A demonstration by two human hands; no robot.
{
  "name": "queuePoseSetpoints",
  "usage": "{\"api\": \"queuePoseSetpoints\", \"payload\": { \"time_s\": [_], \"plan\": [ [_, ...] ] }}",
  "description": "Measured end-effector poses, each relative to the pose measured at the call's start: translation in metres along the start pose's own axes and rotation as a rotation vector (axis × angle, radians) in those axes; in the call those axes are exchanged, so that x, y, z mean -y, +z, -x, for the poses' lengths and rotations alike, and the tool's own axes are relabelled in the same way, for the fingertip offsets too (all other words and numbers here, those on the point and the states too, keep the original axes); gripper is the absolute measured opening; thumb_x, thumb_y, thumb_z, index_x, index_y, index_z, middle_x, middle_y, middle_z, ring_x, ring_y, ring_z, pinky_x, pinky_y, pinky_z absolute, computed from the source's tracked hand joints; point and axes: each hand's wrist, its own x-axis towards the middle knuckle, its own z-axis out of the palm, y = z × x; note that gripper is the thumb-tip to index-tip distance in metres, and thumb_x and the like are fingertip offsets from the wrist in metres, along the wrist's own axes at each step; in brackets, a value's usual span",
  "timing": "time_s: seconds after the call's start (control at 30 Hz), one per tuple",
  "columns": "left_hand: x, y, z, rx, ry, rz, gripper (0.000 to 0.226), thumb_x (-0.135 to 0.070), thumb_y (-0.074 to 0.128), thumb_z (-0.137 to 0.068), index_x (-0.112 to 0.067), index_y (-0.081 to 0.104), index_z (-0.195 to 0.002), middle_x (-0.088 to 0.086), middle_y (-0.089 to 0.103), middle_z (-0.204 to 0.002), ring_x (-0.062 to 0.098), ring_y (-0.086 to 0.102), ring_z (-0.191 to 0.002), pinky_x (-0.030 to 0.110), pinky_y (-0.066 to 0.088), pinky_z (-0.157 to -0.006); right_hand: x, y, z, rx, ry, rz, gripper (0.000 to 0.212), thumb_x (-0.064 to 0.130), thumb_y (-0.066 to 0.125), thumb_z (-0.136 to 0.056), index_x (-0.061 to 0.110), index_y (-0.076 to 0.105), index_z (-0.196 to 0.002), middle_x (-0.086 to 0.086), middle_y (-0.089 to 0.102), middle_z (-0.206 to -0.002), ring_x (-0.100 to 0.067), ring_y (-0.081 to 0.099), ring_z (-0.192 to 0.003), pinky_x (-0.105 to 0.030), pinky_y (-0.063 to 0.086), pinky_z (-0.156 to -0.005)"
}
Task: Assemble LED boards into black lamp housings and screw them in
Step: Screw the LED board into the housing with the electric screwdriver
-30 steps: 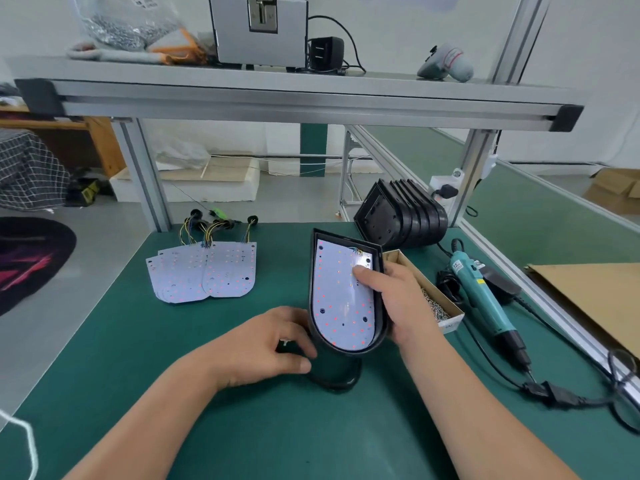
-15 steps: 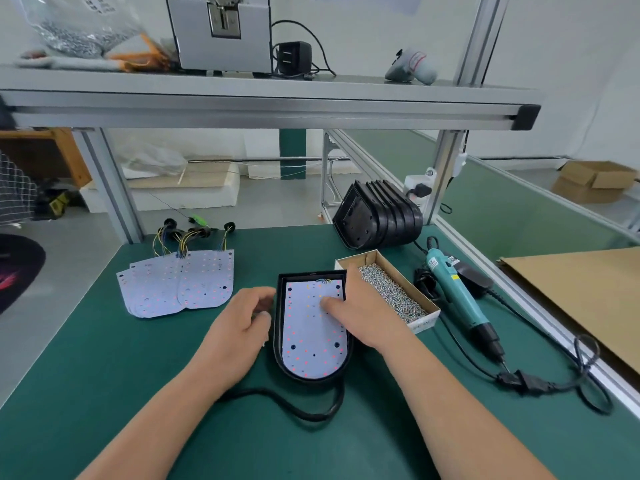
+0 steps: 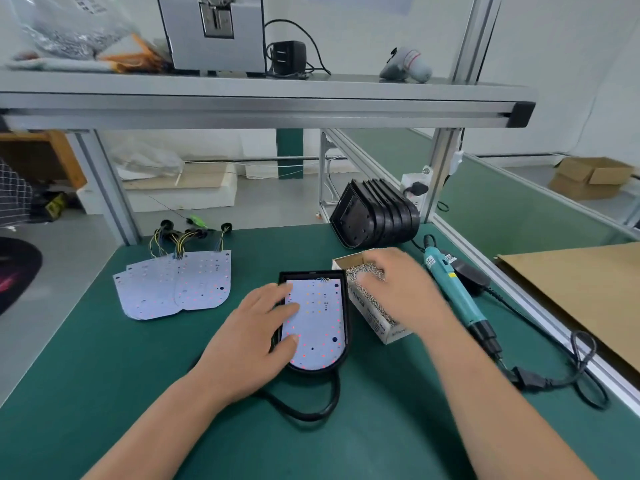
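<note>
A black lamp housing (image 3: pixel 347 327) lies flat on the green mat with a white LED board (image 3: pixel 320 323) seated in it. My left hand (image 3: pixel 256 334) rests on the board's left side with fingers spread and pressing. My right hand (image 3: pixel 398 285), blurred, hovers over the cardboard screw box (image 3: pixel 375 320) with its fingers down among the screws; whether it holds any I cannot tell. A teal electric screwdriver (image 3: pixel 457 292) lies to the right of the box. Spare LED boards (image 3: pixel 176 285) with wire leads lie at the left. Several empty black housings (image 3: pixel 374 216) are stacked at the back.
The housing's black cable (image 3: pixel 311 407) loops toward me. The screwdriver's cord (image 3: pixel 568 375) curls along the right rail. Aluminium frame posts (image 3: pixel 440 168) and an overhead shelf (image 3: pixel 263 98) carrying a grey box and a bag bound the bench. Brown cardboard (image 3: pixel 575 289) lies beyond the rail.
The housing went from tilted up in both hands to flat on the mat. My left hand moved onto the board. My right hand left the board and reached into the screw box.
</note>
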Motion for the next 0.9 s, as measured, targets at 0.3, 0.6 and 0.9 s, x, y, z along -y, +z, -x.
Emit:
{"api": "queuePoseSetpoints", "payload": {
  "time_s": [0.3,0.6,0.9],
  "plan": [
    [-0.021,-0.009,0.0,0.009,-0.031,-0.292,0.054,-0.051,0.045,-0.084,-0.036,0.076,-0.126,-0.007,0.063,-0.114,0.023,0.052,-0.124,0.043,0.048,-0.102,-0.125,-0.068,0.051,0.078,0.5,0.403,0.066,0.063,0.05,-0.101,0.017,0.052,-0.148,-0.007,0.062,-0.127,-0.027,0.061,-0.107,-0.041,0.051,-0.083],
    [-0.032,-0.01,-0.005,-0.068,0.015,-0.292,0.046,-0.047,0.049,-0.09,-0.028,0.08,-0.118,-0.006,0.066,-0.121,0.021,0.056,-0.123,0.04,0.044,-0.103,-0.13,-0.062,0.058,0.033,0.501,-0.113,0.03,0.049,0.071,-0.085,0.019,0.065,-0.084,0.004,0.062,-0.057,-0.015,0.055,-0.047,-0.029,0.04,-0.049],
    [-0.085,0.002,-0.06,-0.024,0.169,-0.303,0.034,-0.039,0.047,-0.102,-0.027,0.077,-0.112,-0.007,0.074,-0.103,0.026,0.067,-0.097,0.045,0.054,-0.084,-0.121,-0.061,0.057,-0.141,0.499,-1.272,0.035,0.03,0.056,-0.1,0.001,0.068,-0.117,-0.006,0.064,-0.082,-0.014,0.055,-0.06,-0.022,0.045,-0.046]
  ]
}}
